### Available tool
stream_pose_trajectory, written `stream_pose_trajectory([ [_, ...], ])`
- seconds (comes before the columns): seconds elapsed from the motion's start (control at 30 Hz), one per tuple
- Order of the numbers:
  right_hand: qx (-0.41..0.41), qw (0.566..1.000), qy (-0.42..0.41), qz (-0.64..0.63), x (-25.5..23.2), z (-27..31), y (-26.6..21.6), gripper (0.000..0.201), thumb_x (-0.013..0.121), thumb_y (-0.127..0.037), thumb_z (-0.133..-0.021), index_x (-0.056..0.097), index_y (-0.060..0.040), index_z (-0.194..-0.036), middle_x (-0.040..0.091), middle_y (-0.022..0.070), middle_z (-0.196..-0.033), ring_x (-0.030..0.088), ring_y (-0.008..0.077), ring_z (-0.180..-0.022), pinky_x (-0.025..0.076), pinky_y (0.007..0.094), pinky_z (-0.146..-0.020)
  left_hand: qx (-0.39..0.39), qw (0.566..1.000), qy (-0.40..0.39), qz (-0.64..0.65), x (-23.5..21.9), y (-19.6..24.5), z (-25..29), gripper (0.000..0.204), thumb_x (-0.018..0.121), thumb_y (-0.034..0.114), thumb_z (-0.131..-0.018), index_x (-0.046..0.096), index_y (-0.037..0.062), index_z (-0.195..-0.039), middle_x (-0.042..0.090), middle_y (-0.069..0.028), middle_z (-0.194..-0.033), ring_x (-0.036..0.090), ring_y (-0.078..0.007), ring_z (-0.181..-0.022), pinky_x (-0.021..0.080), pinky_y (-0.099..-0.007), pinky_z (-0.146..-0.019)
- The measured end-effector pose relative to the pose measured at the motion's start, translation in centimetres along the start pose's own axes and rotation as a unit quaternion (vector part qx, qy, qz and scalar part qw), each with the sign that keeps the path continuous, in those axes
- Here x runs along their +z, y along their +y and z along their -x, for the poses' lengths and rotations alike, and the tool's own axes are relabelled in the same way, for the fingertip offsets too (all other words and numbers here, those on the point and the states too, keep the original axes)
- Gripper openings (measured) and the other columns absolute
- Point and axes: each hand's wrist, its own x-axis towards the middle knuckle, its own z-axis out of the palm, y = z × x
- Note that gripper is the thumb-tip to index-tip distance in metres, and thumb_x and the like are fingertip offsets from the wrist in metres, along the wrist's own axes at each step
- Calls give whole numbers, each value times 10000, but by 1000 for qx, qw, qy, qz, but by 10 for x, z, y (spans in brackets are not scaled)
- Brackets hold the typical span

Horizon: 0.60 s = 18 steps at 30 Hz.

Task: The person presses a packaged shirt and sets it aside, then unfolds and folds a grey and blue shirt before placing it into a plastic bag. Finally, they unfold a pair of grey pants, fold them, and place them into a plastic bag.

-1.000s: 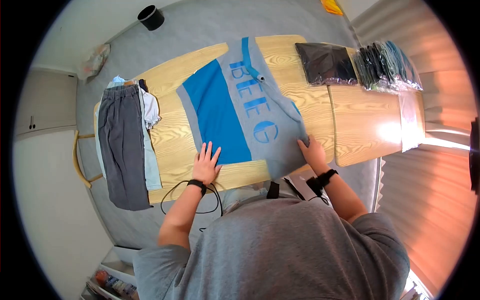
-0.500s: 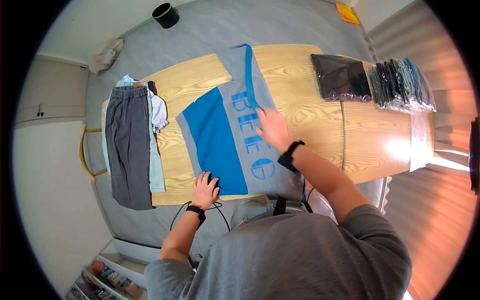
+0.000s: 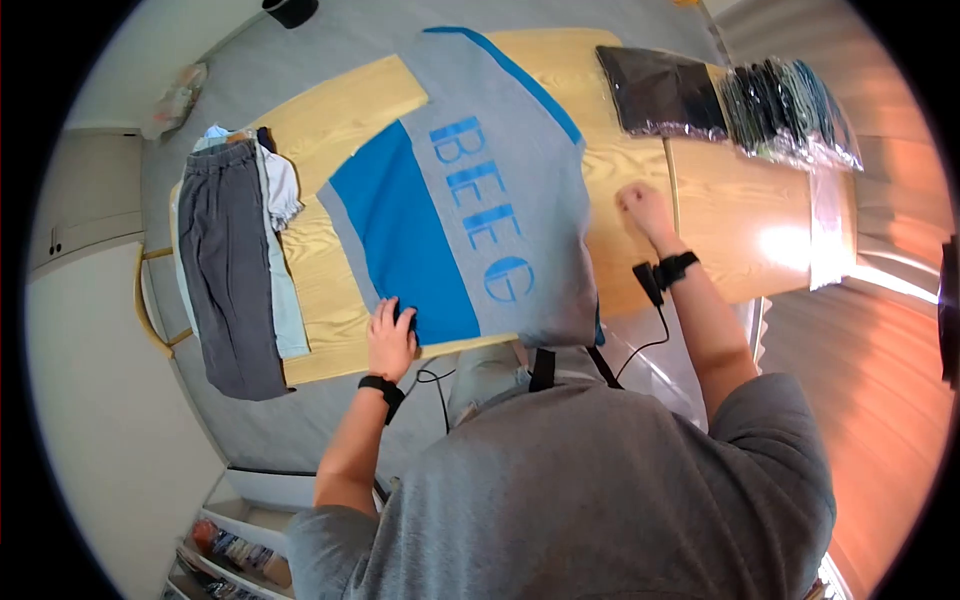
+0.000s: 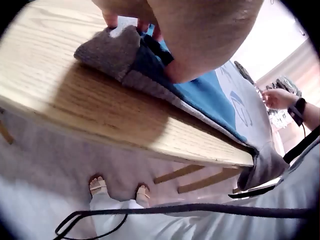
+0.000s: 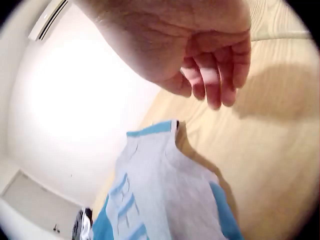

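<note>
A grey and blue top [image 3: 530,190] with large blue letters lies spread on the wooden table, its near edge by the person's waist. At its near left corner the left hand [image 3: 391,338] rests on the fabric with bent fingers. The left wrist view shows the thumb against the blue panel [image 4: 200,92] and the other fingertips by the grey hem [image 4: 107,52], partly hidden behind the hand. To the right of the top, the right hand [image 3: 648,208] is over bare table, apart from the cloth. Its fingers hang loosely curled with nothing in them, as the right wrist view shows.
Dark grey trousers [image 3: 228,260] lie over other clothes at the table's left end. A dark bagged garment [image 3: 660,92] and a row of bagged clothes [image 3: 790,112] occupy the far right. A black cable [image 3: 645,345] hangs from the right wrist.
The right hand has gone from the near right edge to the blue band, then off to the right. The top's blue-edged far side now lies opened outward. The left hand stays at its corner.
</note>
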Motion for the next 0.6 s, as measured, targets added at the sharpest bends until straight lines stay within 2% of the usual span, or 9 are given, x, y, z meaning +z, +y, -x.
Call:
stream_pose_trajectory([
  [0.13, 111, 980, -161, -39, 28, 116, -8, 342, 578, -302, -873, 632, 20, -972, 666, 104, -839, 628, 165, -765, 485, 288, -679, 11, 1000, 5, -2, 1, 1, 0, 450, 636, 61, -701, 543, 122, -1137, 425, -160, -1311, 363, -366, -1249, 312, -482, -1015],
  [0.23, 132, 985, -112, -22, 65, 161, -11, 464, 619, -358, -857, 612, 78, -1012, 651, 174, -881, 616, 203, -810, 486, 319, -748, 0, 1000, 23, -10, 1, 5, 1, 450, 628, 47, -712, 532, 121, -1145, 421, -160, -1314, 351, -365, -1265, 300, -483, -1026],
  [0.27, 193, 946, -116, -232, 75, 167, -10, 473, 629, -348, -856, 596, 92, -1025, 641, 186, -918, 607, 207, -838, 482, 322, -773, 3, 1000, 23, -11, 3, 5, 1, 450, 628, 47, -712, 532, 121, -1145, 421, -160, -1314, 351, -365, -1265, 300, -483, -1026],
  [0.3, 245, 861, -115, -431, 83, 175, -11, 483, 639, -338, -855, 580, 105, -1039, 631, 199, -956, 598, 212, -866, 478, 324, -799, -5, 999, 31, -8, 6, 5, 1, 448, 626, 45, -713, 531, 121, -1144, 422, -157, -1314, 350, -365, -1266, 298, -483, -1027],
  [0.4, 266, 807, -38, -526, 71, 183, -37, 410, 649, -314, -847, 609, 76, -966, 643, 179, -863, 601, 224, -780, 478, 338, -738, -18, 999, 49, 0, 10, 7, 6, 449, 624, 38, -714, 531, 127, -1144, 420, -148, -1324, 342, -360, -1279, 293, -485, -1031],
  [0.43, 259, 808, -38, -527, 65, 188, -37, 410, 649, -314, -847, 609, 76, -966, 643, 179, -863, 601, 224, -780, 478, 338, -738, -20, 999, 41, -8, 11, 7, 6, 453, 621, 36, -715, 532, 131, -1150, 410, -148, -1339, 336, -356, -1286, 295, -486, -1031],
  [0.47, 165, 938, 45, -300, 60, 195, -35, 379, 633, -312, -855, 616, 59, -927, 634, 168, -806, 594, 233, -737, 469, 347, -700, -23, 999, 33, -17, 11, 6, 6, 458, 617, 33, -717, 533, 136, -1155, 401, -148, -1354, 330, -353, -1294, 297, -487, -1031],
  [0.5, 58, 989, 127, -49, 55, 199, -32, 354, 618, -311, -863, 623, 42, -889, 624, 158, -749, 587, 242, -694, 459, 355, -663, -24, 999, 40, -21, 11, 8, 6, 458, 617, 33, -717, 533, 136, -1155, 401, -148, -1354, 330, -353, -1294, 297, -487, -1031],
  [0.6, 156, 961, 206, -98, 59, 201, -1, 363, 594, -338, -871, 625, 23, -850, 597, 156, -682, 569, 257, -640, 433, 373, -613, -11, 999, 31, -18, 18, 14, 11, 463, 603, 25, -724, 534, 142, -1167, 380, -152, -1382, 320, -352, -1305, 301, -498, -1026],
])
